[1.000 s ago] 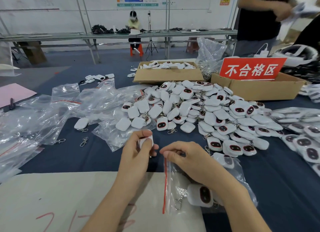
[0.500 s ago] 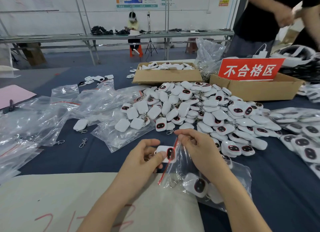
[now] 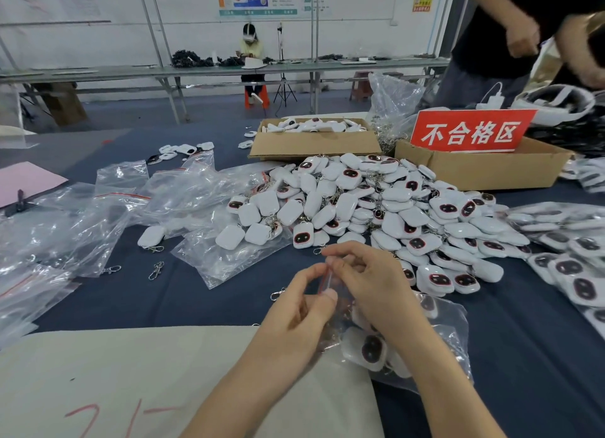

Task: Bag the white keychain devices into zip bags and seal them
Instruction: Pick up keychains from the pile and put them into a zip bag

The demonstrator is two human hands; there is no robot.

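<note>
Head view: zip bag point(image 3: 451, 334) pinched at its mouth.
Left hand point(image 3: 293, 313) and right hand point(image 3: 371, 285) have thumbs and fingers clamped on the bag's red zip strip point(image 3: 324, 282), near the front edge of the tabletop point(image 3: 196, 301); white keychain devices point(image 3: 368, 347) lie inside, below the fingers.

White keychain devices point(image 3: 386, 208) with black, red-rimmed faces, clear zip bag point(image 3: 438, 332) with red strip, dark blue surface point(image 3: 196, 300), brown cardboard boxes point(image 3: 314, 146), red sign point(image 3: 471, 131) with white characters
</note>
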